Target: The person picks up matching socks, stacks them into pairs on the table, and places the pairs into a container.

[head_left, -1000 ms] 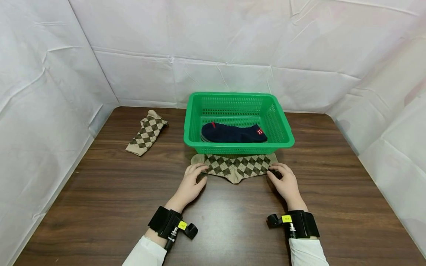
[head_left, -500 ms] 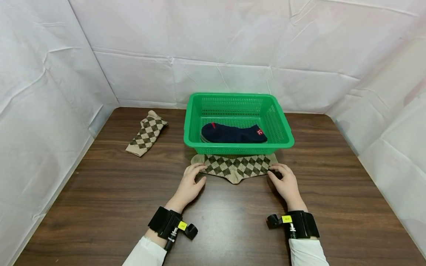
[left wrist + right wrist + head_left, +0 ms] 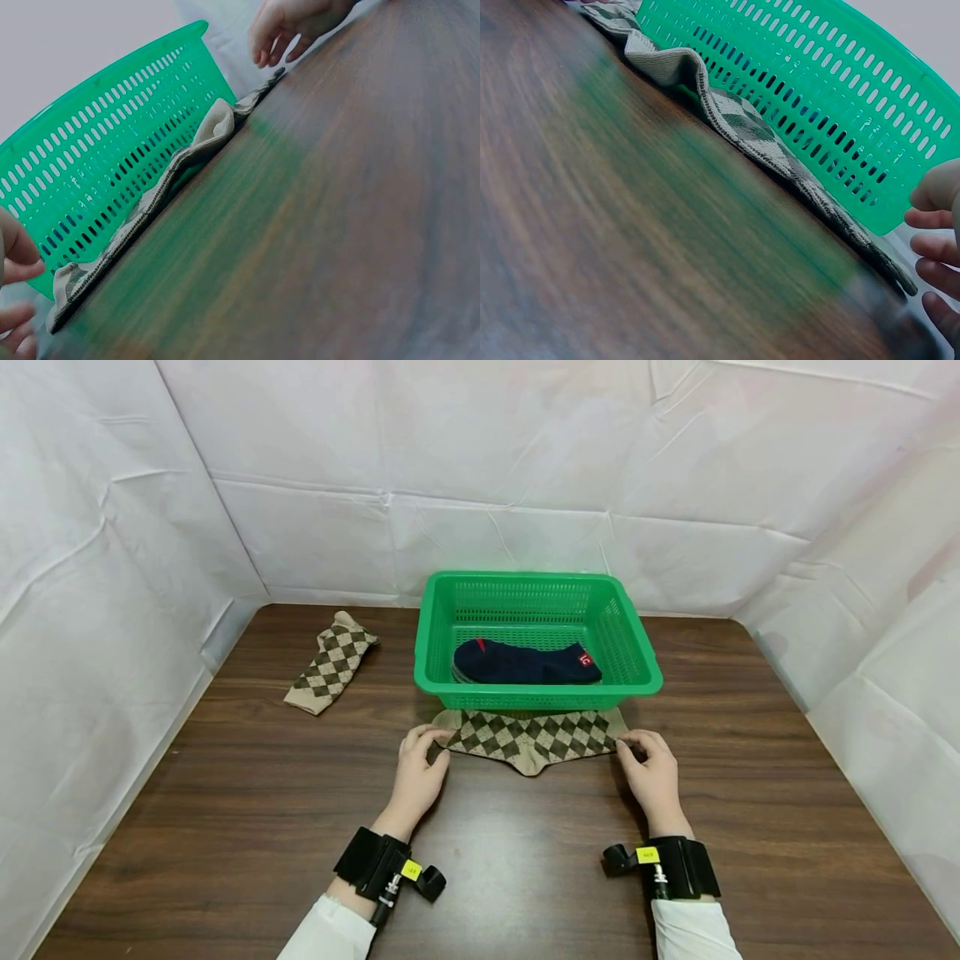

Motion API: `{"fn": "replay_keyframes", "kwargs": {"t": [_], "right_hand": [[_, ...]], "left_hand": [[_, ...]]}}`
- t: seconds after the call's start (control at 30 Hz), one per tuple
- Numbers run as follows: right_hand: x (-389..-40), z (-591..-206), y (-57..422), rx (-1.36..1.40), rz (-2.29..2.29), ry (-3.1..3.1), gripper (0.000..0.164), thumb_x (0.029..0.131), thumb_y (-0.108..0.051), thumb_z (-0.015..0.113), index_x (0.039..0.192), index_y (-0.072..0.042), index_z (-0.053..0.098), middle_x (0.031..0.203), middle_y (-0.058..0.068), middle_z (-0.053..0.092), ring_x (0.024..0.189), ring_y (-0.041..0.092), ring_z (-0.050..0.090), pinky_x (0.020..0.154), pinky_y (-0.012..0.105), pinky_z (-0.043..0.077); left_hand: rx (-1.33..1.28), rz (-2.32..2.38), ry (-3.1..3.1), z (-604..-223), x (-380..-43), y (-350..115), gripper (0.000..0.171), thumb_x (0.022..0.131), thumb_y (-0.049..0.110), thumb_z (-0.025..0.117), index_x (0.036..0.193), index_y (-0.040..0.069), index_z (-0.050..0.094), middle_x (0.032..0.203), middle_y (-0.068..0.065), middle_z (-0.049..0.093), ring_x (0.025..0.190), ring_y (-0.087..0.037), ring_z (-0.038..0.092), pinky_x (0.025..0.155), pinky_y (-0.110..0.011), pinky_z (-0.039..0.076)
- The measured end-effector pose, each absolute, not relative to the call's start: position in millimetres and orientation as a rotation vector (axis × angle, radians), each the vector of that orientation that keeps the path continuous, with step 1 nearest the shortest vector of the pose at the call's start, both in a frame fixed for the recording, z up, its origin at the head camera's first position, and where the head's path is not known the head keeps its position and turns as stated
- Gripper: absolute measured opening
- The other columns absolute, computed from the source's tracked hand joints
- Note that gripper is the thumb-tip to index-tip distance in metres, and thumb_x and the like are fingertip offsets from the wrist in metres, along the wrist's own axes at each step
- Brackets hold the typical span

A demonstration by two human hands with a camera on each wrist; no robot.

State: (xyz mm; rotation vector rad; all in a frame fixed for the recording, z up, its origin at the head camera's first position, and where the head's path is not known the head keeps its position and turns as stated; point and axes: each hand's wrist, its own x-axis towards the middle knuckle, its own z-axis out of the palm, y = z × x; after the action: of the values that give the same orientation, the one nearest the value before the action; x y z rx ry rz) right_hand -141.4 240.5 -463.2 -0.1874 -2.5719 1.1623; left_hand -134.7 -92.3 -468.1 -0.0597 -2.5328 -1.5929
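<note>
A beige sock with dark argyle diamonds point(image 3: 558, 739) lies flat and lengthwise along the front of a green plastic basket point(image 3: 540, 700), its heel pointing toward the person. My left hand point(image 3: 417, 774) is at the sock's left end, fingertips right at its edge, thumb apart from the fingers. At the opposite end, my right hand point(image 3: 651, 777) has its loosely bent fingers beside the sock's tip. In the right wrist view, a gap shows between the right fingers point(image 3: 937, 247) and the sock point(image 3: 750, 139). Both hands hold nothing.
Inside the basket are navy socks point(image 3: 525, 662) with a red label. A second argyle sock point(image 3: 333, 664) lies at the back left of the brown wooden table point(image 3: 525, 877). White sheeting point(image 3: 510, 460) surrounds the table at the back and sides.
My left hand has shifted slightly left and my right hand slightly right, both outward off the sock's ends. The sock and basket look nearly unchanged.
</note>
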Motion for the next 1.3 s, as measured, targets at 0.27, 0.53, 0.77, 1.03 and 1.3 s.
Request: {"fn": "replay_keyframes", "kwargs": {"t": [0.27, 0.53, 0.77, 1.03, 1.3], "right_hand": [[-141.8, -464.2, 239.8, -0.207, 1.176, -2.551, 0.017, 0.093, -0.012, 0.059, 0.100, 0.000, 0.067, 0.106, 0.014, 0.061, 0.091, 0.023, 0.052, 0.074, 0.020, 0.036], [-141.4, -465.1, 240.1, -0.208, 1.174, -2.529, 0.016, 0.092, -0.012, 0.059, 0.098, 0.000, 0.068, 0.103, 0.014, 0.062, 0.086, 0.020, 0.050, 0.071, 0.014, 0.033], [-142.0, -466.4, 239.5, -0.228, 1.180, -2.538, 0.015, 0.091, -0.011, 0.060, 0.097, 0.000, 0.068, 0.100, 0.014, 0.063, 0.086, 0.020, 0.052, 0.071, 0.015, 0.034], [-144.0, -467.6, 239.5, -0.208, 1.184, -2.554, 0.015, 0.091, -0.011, 0.060, 0.097, 0.000, 0.068, 0.102, 0.014, 0.063, 0.088, 0.022, 0.053, 0.074, 0.021, 0.037], [-143.2, -466.9, 239.4, -0.220, 1.187, -2.569, 0.014, 0.091, -0.011, 0.060, 0.096, 0.000, 0.068, 0.101, 0.014, 0.063, 0.087, 0.022, 0.054, 0.075, 0.030, 0.040]], "left_hand": [[0.224, -1.816, -2.407, -458.5, -144.5, -111.9, 0.029, 0.091, 0.008, 0.053, 0.119, 0.003, 0.058, 0.148, -0.016, 0.017, 0.137, -0.037, 0.012, 0.105, -0.059, 0.020], [0.227, -1.655, -2.421, -433.7, -171.0, -149.6, 0.032, 0.090, 0.008, 0.052, 0.120, -0.001, 0.055, 0.147, -0.018, 0.017, 0.137, -0.038, 0.008, 0.109, -0.055, 0.016], [0.250, -1.483, -2.588, -436.5, -203.8, -190.2, 0.042, 0.094, 0.012, 0.046, 0.134, 0.000, 0.045, 0.153, -0.019, 0.001, 0.141, -0.038, -0.006, 0.110, -0.056, 0.014], [0.323, -1.201, -2.908, -446.1, -220.9, -224.7, 0.059, 0.094, 0.016, 0.042, 0.145, -0.007, 0.024, 0.154, -0.028, -0.009, 0.140, -0.046, -0.013, 0.111, -0.061, 0.001], [0.349, -1.168, -3.068, -445.6, -222.4, -228.9, 0.066, 0.096, 0.024, 0.039, 0.149, -0.005, 0.013, 0.153, -0.030, -0.012, 0.139, -0.048, -0.015, 0.109, -0.062, -0.001]]}}
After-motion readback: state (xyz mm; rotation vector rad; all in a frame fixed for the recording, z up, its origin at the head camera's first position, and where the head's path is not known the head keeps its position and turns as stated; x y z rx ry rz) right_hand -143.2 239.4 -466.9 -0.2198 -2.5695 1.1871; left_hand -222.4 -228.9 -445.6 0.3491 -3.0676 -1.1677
